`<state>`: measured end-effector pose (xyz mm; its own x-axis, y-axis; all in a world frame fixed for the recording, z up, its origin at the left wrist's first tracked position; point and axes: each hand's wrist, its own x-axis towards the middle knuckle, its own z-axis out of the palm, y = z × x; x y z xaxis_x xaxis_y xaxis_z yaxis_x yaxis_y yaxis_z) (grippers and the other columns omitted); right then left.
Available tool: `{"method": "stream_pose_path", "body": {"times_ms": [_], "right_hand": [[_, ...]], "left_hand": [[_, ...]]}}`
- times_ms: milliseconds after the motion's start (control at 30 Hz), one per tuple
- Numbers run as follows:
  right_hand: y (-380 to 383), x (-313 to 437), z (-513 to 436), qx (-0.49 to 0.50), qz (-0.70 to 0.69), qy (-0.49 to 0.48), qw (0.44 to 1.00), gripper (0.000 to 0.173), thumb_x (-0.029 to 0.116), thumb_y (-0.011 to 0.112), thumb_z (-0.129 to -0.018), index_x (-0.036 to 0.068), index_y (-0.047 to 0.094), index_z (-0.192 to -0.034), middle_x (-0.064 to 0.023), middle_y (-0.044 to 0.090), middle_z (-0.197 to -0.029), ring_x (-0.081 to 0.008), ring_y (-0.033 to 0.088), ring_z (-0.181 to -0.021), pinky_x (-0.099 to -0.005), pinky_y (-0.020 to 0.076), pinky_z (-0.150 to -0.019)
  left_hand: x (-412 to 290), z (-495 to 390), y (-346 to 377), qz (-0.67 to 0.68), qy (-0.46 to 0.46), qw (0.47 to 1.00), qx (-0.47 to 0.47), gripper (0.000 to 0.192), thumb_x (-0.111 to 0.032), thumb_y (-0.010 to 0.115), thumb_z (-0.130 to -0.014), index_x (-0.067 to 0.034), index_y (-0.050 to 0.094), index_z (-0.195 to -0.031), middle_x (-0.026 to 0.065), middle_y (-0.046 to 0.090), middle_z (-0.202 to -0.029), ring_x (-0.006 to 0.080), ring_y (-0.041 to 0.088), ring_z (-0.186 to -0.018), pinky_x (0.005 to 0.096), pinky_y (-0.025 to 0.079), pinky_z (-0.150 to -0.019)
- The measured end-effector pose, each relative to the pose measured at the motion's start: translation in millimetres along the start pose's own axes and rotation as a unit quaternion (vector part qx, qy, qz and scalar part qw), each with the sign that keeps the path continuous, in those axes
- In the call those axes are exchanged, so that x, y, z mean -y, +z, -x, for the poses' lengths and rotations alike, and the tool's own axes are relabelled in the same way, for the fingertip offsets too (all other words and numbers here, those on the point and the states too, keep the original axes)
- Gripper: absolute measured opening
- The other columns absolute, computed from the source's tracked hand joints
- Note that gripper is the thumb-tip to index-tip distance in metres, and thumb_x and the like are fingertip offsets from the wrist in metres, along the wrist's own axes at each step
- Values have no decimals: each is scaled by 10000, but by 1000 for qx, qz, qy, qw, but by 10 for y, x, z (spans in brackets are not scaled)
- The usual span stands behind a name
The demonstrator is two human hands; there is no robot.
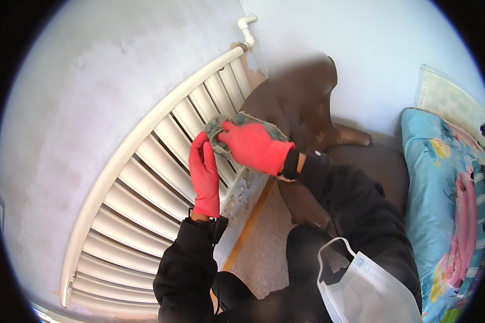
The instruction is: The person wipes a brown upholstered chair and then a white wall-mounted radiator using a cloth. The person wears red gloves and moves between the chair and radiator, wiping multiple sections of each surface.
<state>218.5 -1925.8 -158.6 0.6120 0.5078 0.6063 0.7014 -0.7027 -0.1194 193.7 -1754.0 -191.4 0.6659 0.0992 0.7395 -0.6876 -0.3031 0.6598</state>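
Note:
Both my hands wear red rubber gloves and meet in front of a white column radiator [143,151] fixed to the wall. My right hand [252,145] grips a worn greenish-grey cloth [220,121], bunched near the radiator's slats; part of the cloth trails back over that hand towards the wrist. My left hand [205,173] stands upright just left of it, its fingertips at the cloth's lower left edge. Whether these fingertips pinch the cloth cannot be told.
A brown leather-like chair or sofa [307,93] stands right of the radiator. A white pipe [246,30] rises at its top end. Blue floral bedding [424,161] lies at the right. A white face mask [367,286] hangs low in front of me.

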Motion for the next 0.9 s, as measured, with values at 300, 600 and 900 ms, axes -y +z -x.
{"method": "stream_pose_path", "body": {"times_ms": [300, 600, 900], "right_hand": [[12, -1567, -770, -41, -112, -20, 993, 353, 318, 644, -868, 74, 701, -1116, -182, 702, -1094, -392, 659, -1035, -440, 527, -858], [164, -1257, 264, -210, -555, 234, 770, 319, 102, 654, -881, 55, 658, -1196, -171, 713, -1103, -386, 679, -1028, -430, 541, -848], [1560, -758, 1344, -273, -218, 358, 866, 755, 253, 694, -855, 147, 386, -1536, -223, 695, -1127, -449, 655, -1052, -478, 561, -862]], "left_hand": [[8, 184, -68, -85, -10, 996, -6, 356, -175, 549, -1075, 37, 565, -1361, 137, 634, -1314, 217, 591, -1238, 347, 447, -1081], [0, 223, -216, -54, -40, 997, 30, 343, -125, 574, -1054, 24, 571, -1363, 130, 632, -1349, 229, 599, -1250, 357, 457, -1087], [85, -137, 670, -165, 137, 973, 82, 412, -195, 569, -1044, 6, 554, -1404, 290, 532, -1432, 454, 484, -1354, 464, 417, -1099]]}}
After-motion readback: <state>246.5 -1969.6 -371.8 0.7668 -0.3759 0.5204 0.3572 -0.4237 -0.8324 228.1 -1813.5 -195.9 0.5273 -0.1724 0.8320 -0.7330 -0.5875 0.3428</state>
